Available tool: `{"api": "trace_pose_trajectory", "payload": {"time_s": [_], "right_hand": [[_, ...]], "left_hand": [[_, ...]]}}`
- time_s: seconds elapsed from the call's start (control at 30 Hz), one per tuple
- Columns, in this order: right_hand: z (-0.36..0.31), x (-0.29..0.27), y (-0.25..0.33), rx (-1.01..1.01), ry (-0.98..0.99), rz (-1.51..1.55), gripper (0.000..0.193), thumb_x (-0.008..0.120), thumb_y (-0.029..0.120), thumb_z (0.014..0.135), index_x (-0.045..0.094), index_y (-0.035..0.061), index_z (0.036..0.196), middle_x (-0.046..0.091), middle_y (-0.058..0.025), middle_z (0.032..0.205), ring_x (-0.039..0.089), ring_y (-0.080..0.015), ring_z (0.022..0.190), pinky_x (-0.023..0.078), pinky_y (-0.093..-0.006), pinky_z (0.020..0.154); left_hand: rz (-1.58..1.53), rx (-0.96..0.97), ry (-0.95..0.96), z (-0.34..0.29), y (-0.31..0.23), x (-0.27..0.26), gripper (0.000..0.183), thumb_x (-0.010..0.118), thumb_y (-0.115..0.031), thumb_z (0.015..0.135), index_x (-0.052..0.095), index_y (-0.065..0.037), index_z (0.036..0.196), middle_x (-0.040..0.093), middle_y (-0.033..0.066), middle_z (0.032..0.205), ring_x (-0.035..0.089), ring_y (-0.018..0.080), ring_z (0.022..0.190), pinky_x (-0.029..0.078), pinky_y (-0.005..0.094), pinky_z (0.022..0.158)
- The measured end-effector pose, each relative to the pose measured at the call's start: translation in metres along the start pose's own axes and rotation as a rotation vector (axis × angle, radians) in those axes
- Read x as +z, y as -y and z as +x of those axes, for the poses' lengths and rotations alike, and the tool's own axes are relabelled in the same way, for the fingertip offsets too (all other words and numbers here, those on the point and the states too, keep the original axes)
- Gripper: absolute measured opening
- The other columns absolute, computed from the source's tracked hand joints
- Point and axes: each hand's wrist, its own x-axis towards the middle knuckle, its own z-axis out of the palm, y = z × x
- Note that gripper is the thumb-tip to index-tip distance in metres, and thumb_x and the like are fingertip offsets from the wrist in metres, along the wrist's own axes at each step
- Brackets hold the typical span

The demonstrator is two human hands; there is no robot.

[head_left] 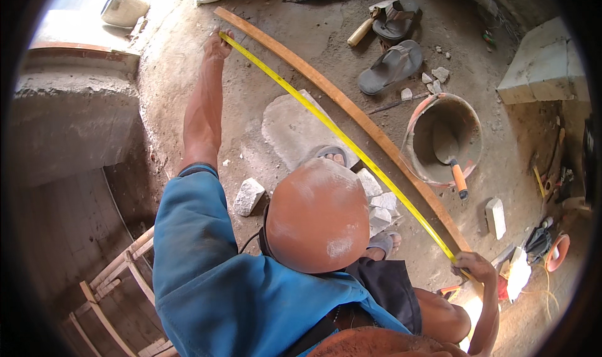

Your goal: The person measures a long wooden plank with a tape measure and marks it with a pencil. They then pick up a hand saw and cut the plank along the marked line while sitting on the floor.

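My left hand (pixel 216 45), arm stretched far to the upper left, pinches one end of a yellow measuring tape (pixel 338 133). The tape runs taut across to my right hand (pixel 475 266) at the lower right, whose fingers are closed on it. A long, narrow wooden strip (pixel 326 87) lies on the ground just beyond the tape, roughly alongside it. It looks curved here, and my right hand is close to its near end; whether it touches the wood I cannot tell. The tape's case is not clearly visible.
A bucket (pixel 416 137) with an orange-handled trowel (pixel 459 178) stands right of the strip. Grey sandals (pixel 392 67) lie farther off. Broken white blocks (pixel 249 196) and a flat slab (pixel 285 128) lie near my feet. A wooden ladder-like frame (pixel 100 300) is at left.
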Motion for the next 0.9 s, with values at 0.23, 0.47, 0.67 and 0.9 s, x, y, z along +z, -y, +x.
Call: {"api": "trace_pose_trajectory", "payload": {"time_s": [0.23, 0.47, 0.67, 0.9], "right_hand": [[0.115, 0.038, 0.121, -0.415, -0.307, -0.338, 0.031, 0.059, 0.031, 0.092, 0.065, 0.001, 0.095, 0.061, -0.012, 0.082, 0.06, -0.0211, 0.084, 0.047, -0.034, 0.081], [0.172, 0.05, 0.2, -0.406, -0.295, -0.118, 0.031, 0.056, 0.031, 0.09, 0.066, 0.0015, 0.093, 0.066, -0.0109, 0.082, 0.062, -0.0214, 0.085, 0.047, -0.033, 0.082], [0.151, 0.037, 0.156, -0.29, -0.359, -0.186, 0.032, 0.057, 0.032, 0.09, 0.066, 0.0017, 0.09, 0.068, -0.0094, 0.081, 0.062, -0.0202, 0.08, 0.047, -0.033, 0.078], [0.148, 0.032, 0.153, -0.35, -0.405, -0.24, 0.031, 0.056, 0.032, 0.09, 0.066, 0.0031, 0.092, 0.067, -0.0103, 0.081, 0.062, -0.0217, 0.077, 0.046, -0.0341, 0.076]], "left_hand": [[-0.055, -0.159, 0.194, -0.016, 0.077, 0.017, 0.027, 0.047, -0.018, 0.108, 0.055, 0.006, 0.116, 0.068, 0.0168, 0.104, 0.07, 0.0271, 0.09, 0.064, 0.0382, 0.081], [0.179, -0.164, 0.207, -0.082, 0.095, 0.033, 0.025, 0.052, -0.014, 0.106, 0.056, 0.001, 0.125, 0.069, 0.0131, 0.118, 0.07, 0.0253, 0.108, 0.059, 0.0404, 0.093], [0.216, -0.218, 0.269, -0.093, 0.121, 0.03, 0.022, 0.057, -0.012, 0.104, 0.057, 0.0, 0.122, 0.07, 0.0123, 0.119, 0.07, 0.0249, 0.109, 0.06, 0.0374, 0.091], [0.127, -0.176, 0.239, -0.08, 0.13, 0.039, 0.022, 0.057, -0.016, 0.104, 0.059, -0.001, 0.12, 0.072, 0.0115, 0.114, 0.072, 0.0228, 0.099, 0.061, 0.0332, 0.082]]}}
